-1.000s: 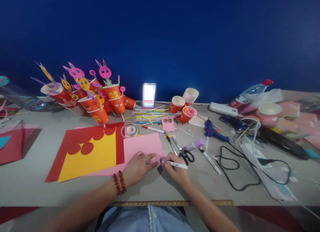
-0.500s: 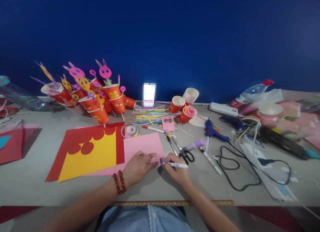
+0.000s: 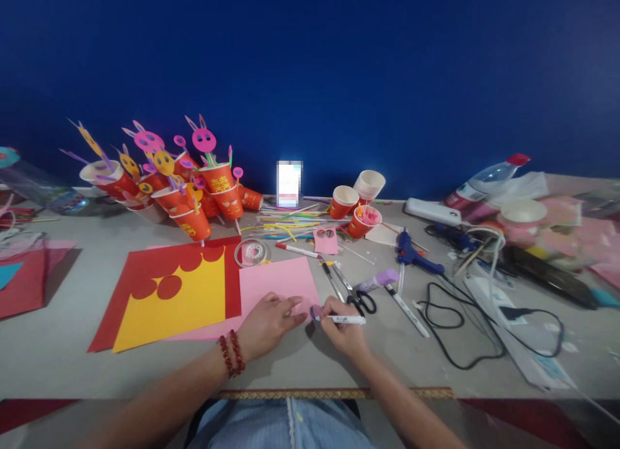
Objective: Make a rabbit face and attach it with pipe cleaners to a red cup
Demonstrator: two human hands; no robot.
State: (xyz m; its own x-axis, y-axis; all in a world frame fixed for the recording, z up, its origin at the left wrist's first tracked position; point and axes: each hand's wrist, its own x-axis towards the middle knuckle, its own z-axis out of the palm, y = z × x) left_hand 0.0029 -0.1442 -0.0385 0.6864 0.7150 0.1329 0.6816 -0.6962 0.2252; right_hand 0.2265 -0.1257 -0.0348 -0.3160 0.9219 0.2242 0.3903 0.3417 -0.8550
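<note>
A pink sheet of paper (image 3: 276,278) lies on the table in front of me. My left hand (image 3: 271,323) rests on its lower part, fingers stretched out and apart. On the sheet's lower right edge, my right hand (image 3: 343,329) is closed around a white acrylic marker (image 3: 347,320), held with its tip toward the left. A small purple oval (image 3: 314,311) shows at the marker's tip. Black-handled scissors (image 3: 361,302) lie just beyond my right hand, beside a purple-capped tube (image 3: 378,280).
Yellow paper (image 3: 179,307) with round cut-outs overlaps red paper (image 3: 113,307) at left. Red cups (image 3: 223,189) holding paper bunnies stand behind. A tape roll (image 3: 252,252), pipe cleaners (image 3: 285,224), a glue gun (image 3: 416,255) and a power strip (image 3: 518,345) surround the work spot.
The marker's back end has tilted slightly in my right hand. My left hand stays in place on the pink paper.
</note>
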